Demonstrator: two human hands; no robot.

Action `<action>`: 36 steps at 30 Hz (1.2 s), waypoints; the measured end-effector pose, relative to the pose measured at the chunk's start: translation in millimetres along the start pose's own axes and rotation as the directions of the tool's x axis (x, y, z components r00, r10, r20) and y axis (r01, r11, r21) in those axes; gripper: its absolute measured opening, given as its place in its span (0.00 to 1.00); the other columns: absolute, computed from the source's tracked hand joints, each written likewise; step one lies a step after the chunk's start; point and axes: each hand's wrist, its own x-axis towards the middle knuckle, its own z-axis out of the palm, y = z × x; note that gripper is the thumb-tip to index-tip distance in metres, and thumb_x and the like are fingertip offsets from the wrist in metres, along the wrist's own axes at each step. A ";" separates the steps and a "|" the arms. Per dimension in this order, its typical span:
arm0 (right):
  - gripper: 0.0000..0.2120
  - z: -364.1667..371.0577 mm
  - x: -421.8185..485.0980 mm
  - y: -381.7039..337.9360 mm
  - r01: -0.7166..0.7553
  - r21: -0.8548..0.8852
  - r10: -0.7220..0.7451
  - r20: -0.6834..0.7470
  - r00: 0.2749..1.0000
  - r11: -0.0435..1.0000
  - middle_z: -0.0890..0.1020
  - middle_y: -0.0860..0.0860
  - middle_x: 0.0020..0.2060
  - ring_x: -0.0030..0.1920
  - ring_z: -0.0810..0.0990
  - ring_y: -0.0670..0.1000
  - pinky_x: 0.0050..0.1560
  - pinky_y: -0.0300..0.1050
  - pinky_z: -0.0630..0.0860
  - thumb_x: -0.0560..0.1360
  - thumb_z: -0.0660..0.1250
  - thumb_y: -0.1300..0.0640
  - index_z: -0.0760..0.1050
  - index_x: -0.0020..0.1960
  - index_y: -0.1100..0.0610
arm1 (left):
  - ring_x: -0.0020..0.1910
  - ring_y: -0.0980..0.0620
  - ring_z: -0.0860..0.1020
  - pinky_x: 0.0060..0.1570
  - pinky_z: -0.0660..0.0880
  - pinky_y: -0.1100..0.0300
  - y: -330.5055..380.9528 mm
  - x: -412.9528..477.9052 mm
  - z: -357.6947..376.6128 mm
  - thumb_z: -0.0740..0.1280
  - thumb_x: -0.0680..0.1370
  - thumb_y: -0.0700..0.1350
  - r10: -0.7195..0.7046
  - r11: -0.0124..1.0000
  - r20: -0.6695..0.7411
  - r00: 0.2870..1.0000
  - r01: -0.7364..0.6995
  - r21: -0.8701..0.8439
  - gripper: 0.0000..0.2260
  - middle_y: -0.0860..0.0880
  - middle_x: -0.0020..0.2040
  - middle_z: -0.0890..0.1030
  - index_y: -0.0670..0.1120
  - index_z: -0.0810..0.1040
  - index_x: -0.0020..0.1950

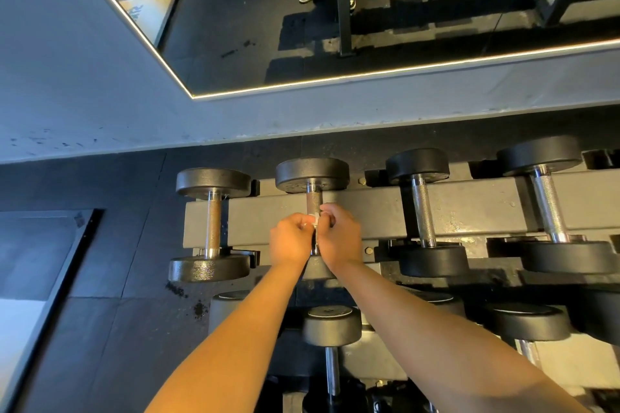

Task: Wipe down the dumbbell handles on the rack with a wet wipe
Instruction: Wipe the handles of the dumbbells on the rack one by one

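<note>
One handle (314, 199): on the second dumbbell from the left, top tier of the rack (369, 214). Its long axis runs straight away from the person, from the near head (317, 273) between the wrists to the far head (312, 174).
Wipe (313, 221): a small white scrap showing between the two hands, wrapped on the handle at about mid-length.
Left hand (290, 240): fingers curled, pinching the wipe from the handle's left side.
Right hand (340, 238): fingers curled over from the right, gripping the same wipe. Its knuckles are just beside the left's.
Bare stretch: knurled metal shows only beyond the fingers, toward the far head; the near part is hidden under the hands.
Coming move: probably a slide along that axis, away from the body. Both hands sit equally near, so neither leads.
Neighbours: one handle to the left (213, 225) and two to the right (423, 211) (550, 208) lie parallel, well apart.
Lower tier: more dumbbells (332, 325) under the forearms.
Beyond: a wall mirror (235, 27).
</note>
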 end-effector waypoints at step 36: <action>0.08 -29.4 -17.0 -8.1 -0.004 0.106 -0.017 0.203 0.979 0.994 0.78 0.47 0.50 0.50 0.77 0.46 0.48 0.40 0.75 0.79 0.66 0.56 0.74 0.58 0.50 | 0.49 0.55 0.81 0.46 0.76 0.69 -3.3 -18.5 -5.6 0.68 0.81 0.40 0.044 0.974 0.116 0.992 -0.017 -0.226 0.08 0.48 0.52 0.85 0.46 0.82 0.59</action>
